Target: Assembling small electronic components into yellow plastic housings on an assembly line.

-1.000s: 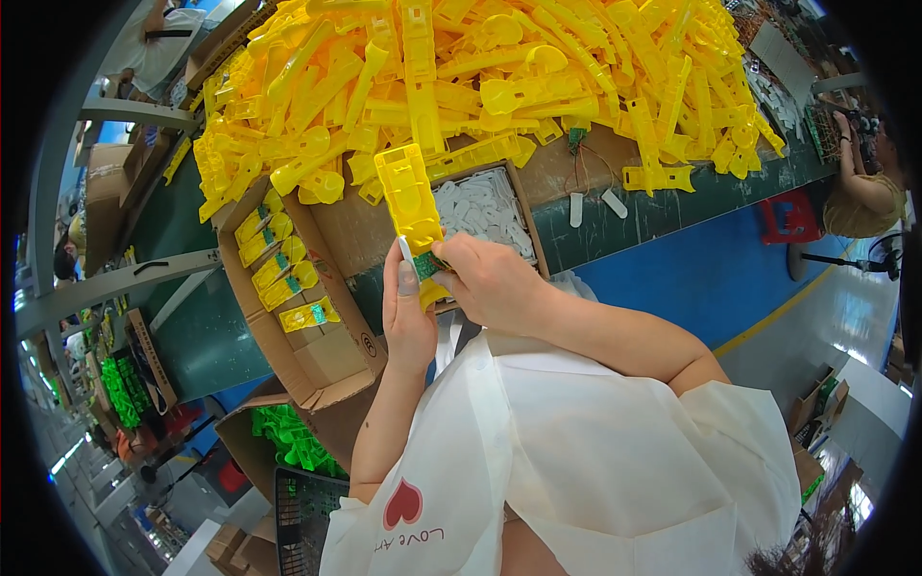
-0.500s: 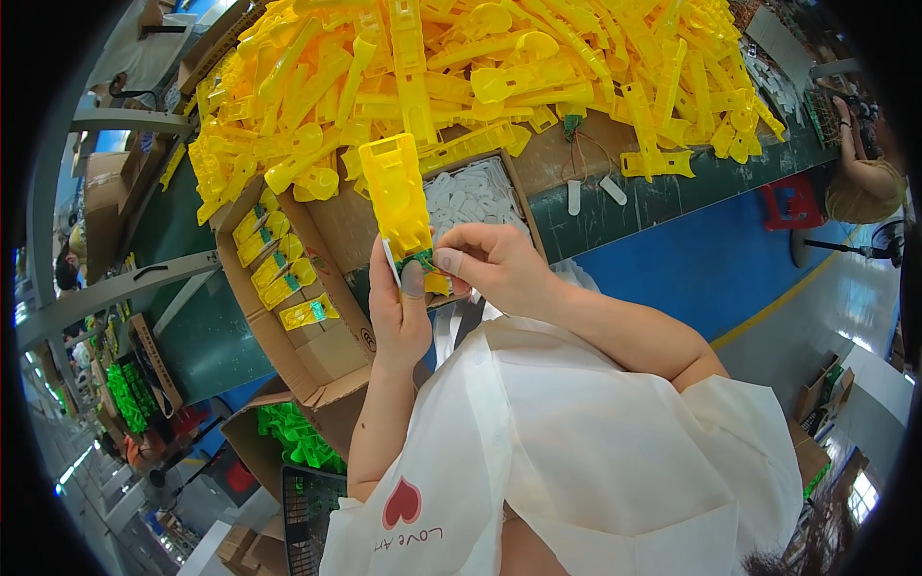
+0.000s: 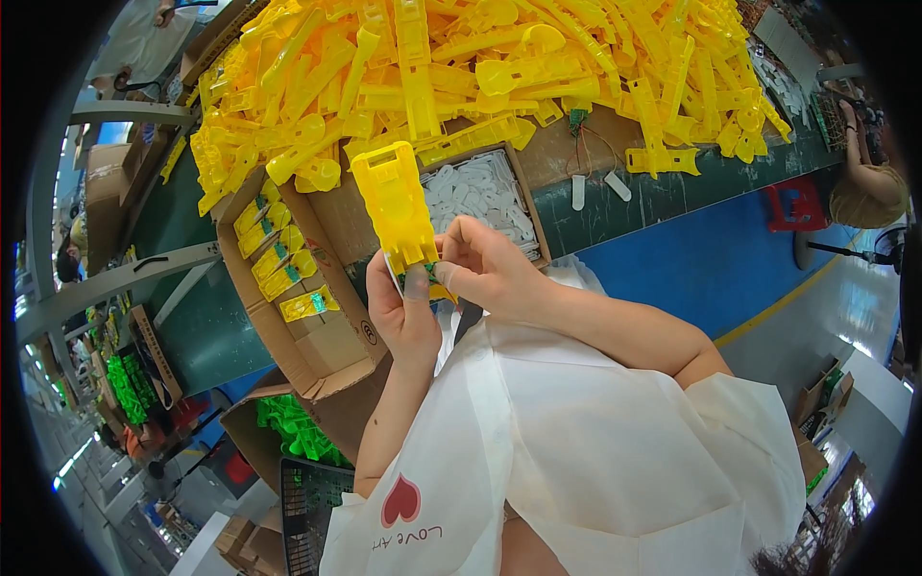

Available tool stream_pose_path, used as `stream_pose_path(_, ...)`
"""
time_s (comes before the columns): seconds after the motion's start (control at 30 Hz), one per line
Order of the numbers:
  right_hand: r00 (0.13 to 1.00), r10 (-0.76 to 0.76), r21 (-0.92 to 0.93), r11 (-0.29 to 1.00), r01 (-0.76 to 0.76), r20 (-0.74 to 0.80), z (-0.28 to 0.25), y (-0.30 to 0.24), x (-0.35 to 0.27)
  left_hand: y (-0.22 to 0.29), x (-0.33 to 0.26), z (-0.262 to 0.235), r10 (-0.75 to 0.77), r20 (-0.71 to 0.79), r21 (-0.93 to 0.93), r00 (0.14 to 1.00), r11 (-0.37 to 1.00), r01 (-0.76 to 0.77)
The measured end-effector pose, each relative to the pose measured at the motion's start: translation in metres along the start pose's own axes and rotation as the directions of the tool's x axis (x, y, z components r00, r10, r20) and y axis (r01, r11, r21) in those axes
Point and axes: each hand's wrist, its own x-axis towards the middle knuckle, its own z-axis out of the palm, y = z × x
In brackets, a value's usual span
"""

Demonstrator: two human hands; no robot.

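Note:
My left hand [image 3: 405, 312] is closed around the lower end of a long yellow plastic housing [image 3: 392, 197], which points up and away from me. A white piece shows along the housing's left side, next to my fingers. At the lower end, by my left thumb, sits a small green circuit board [image 3: 430, 273], partly covered by fingers. My right hand [image 3: 492, 274] pinches with thumb and fingertips right beside that board; what lies between the fingertips is hidden.
A big heap of yellow plastic parts [image 3: 461, 67] covers the table's far side. Left of my hands, a cardboard box [image 3: 322, 350] holds several yellow housings with green boards. Behind them stands a box of white pieces [image 3: 480, 197]. A wired green part [image 3: 577, 117] lies right.
The housing's far end has dipped slightly lower and to the left. My right fingers have shifted a little at the green board, their knuckles more raised. Both hands stay together.

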Motion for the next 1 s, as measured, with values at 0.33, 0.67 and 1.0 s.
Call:
stream_pose_path(0.33, 0.949, 0.302, 0.073, 0.952, -0.296, -0.093, -0.017, 0.003, 0.016, -0.021, 0.011, -0.009, -0.205, 0.056, -0.023, 0.977, 0.978, 0.207)
stream_pose_path(0.67, 0.986, 0.157, -0.103, 0.983, -0.150, 0.057, -0.006, -0.009, 0.010, 0.002, 0.003, -0.020, -0.125, 0.375, 0.070, 0.919, 0.992, 0.107)
stream_pose_path(1.0, 0.991, 0.132, -0.080, 0.988, -0.129, 0.035, 0.000, -0.010, 0.009, 0.003, -0.001, -0.023, -0.120, 0.391, 0.029, 0.913, 0.993, 0.118)
